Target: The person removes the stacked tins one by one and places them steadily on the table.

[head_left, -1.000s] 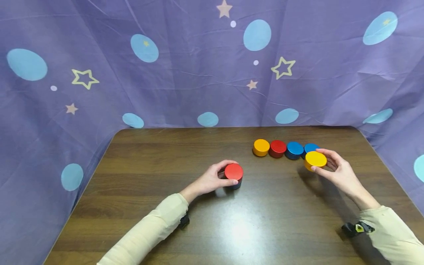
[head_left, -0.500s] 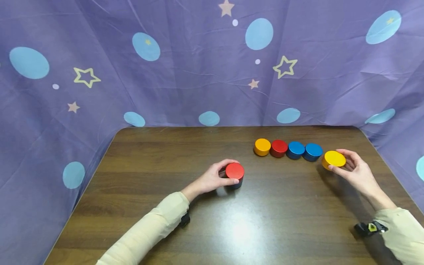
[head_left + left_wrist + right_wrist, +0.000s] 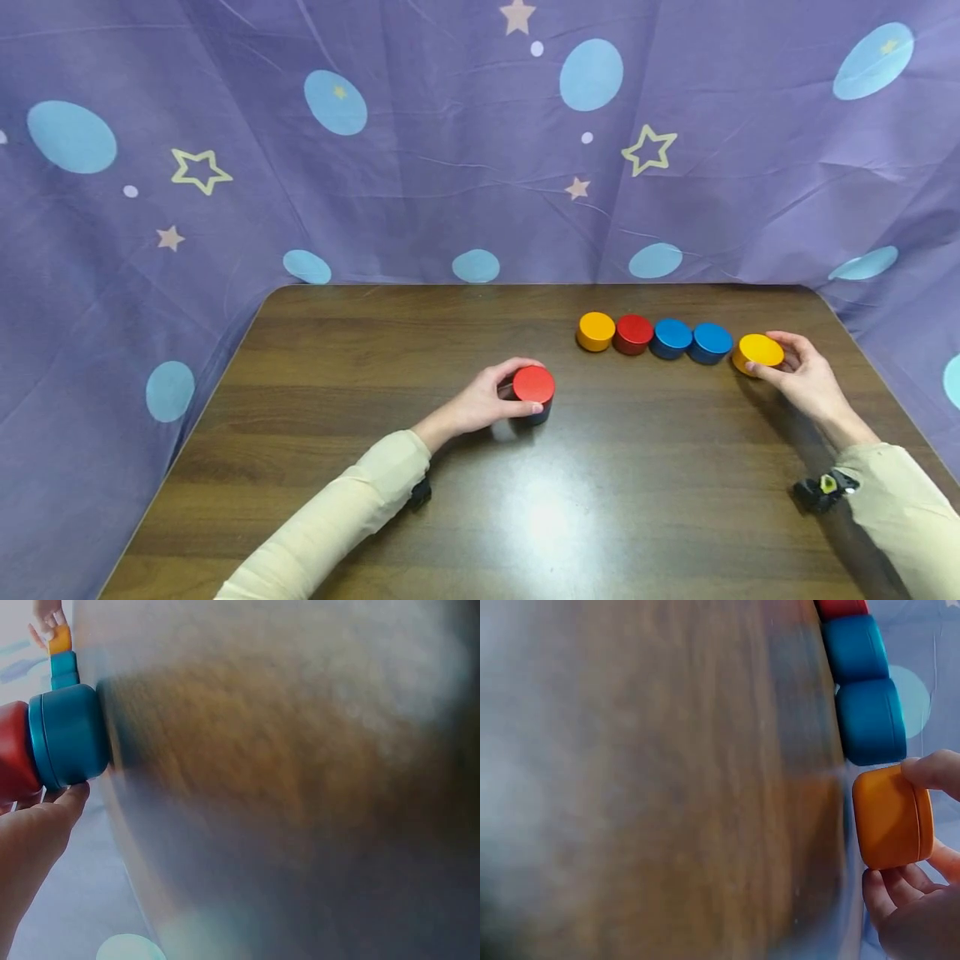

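My left hand (image 3: 491,398) grips a stack of two round lidded tins on the table. The red tin (image 3: 534,384) sits on top of the blue tin (image 3: 75,736), and the thumb lies along the near side. At the right end of the row, my right hand (image 3: 813,383) holds a yellow tin (image 3: 759,350) between thumb and fingers. In the right wrist view this yellow tin (image 3: 889,817) is upright, low at the table surface, just apart from the neighbouring blue tin (image 3: 871,721). Whether its base touches the table is hard to tell.
Along the back right of the wooden table (image 3: 337,350) runs a row: a yellow tin (image 3: 596,332), a red tin (image 3: 633,334), a blue tin (image 3: 671,338) and another blue tin (image 3: 710,343). A purple patterned cloth (image 3: 450,167) hangs behind the table.
My right hand has carried the yellow tin rightward, past the last blue tin, then lowered it towards the table. The left hand stays on its stack. The head view has shifted slightly.
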### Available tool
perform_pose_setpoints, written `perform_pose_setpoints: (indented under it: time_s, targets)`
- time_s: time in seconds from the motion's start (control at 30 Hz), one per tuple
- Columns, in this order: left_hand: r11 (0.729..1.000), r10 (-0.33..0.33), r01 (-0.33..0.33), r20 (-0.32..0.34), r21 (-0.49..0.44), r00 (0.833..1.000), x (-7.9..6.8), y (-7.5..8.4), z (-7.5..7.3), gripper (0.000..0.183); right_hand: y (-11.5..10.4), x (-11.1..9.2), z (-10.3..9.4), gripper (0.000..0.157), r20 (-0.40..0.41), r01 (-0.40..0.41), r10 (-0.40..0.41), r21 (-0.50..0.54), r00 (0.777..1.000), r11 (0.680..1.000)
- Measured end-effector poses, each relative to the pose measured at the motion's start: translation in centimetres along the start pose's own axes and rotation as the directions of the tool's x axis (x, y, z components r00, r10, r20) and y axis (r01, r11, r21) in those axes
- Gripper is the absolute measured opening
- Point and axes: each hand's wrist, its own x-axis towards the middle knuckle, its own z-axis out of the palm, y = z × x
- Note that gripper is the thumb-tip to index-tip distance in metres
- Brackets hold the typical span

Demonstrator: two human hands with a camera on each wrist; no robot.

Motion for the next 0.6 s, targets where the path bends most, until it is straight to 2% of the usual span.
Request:
perform_pose_setpoints:
  time_s: [0.17, 0.33, 0.6]
  targets:
    - [1.000, 0.003, -0.003, 0.003, -0.003, 1.000, 0.0, -0.1, 0.1, 0.055, 0.4, 0.6, 0.1, 0.044, 0.001, -0.024, 0.024, -0.020, 1.000, 1.000]
    - [1.000, 0.006, -0.006, 0.005, 0.008, 1.000, 0.1, -0.1, 0.0, 0.055, 0.4, 0.9, 0.2, 0.043, 0.007, -0.031, 0.031, 0.005, 1.000, 1.000]
    - [1.000, 0.002, -0.002, 0.001, 0.017, 1.000, 0.8, -2.7, -0.2, 0.059, 0.4, 1.0, 0.4, 0.044, 0.015, -0.021, 0.020, 0.038, 1.000, 0.999]
